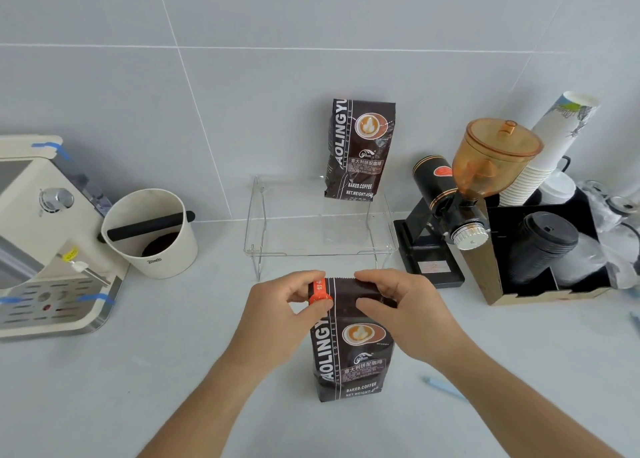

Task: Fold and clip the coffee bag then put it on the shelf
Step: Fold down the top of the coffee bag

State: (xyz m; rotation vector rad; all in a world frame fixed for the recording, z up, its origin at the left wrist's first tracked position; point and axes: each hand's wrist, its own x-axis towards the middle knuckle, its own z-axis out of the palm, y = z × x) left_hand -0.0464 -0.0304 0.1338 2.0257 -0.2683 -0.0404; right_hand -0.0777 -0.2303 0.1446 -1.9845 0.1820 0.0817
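Note:
A dark brown coffee bag (353, 357) stands upright on the counter in front of me, its top folded over. My left hand (277, 315) pinches an orange clip (320, 293) against the bag's top left corner. My right hand (408, 312) grips the folded top of the bag on its right side. Behind the bag stands a clear acrylic shelf (287, 250), and a second identical coffee bag (360, 149) stands at the back of it, leaning on the wall.
A cream espresso machine (38, 243) and a white knock box (152, 232) sit at the left. A black grinder with an amber hopper (467, 194), stacked paper cups (547, 153) and a cardboard box of black lids (547, 250) crowd the right. A pale blue stick (443, 386) lies near my right forearm.

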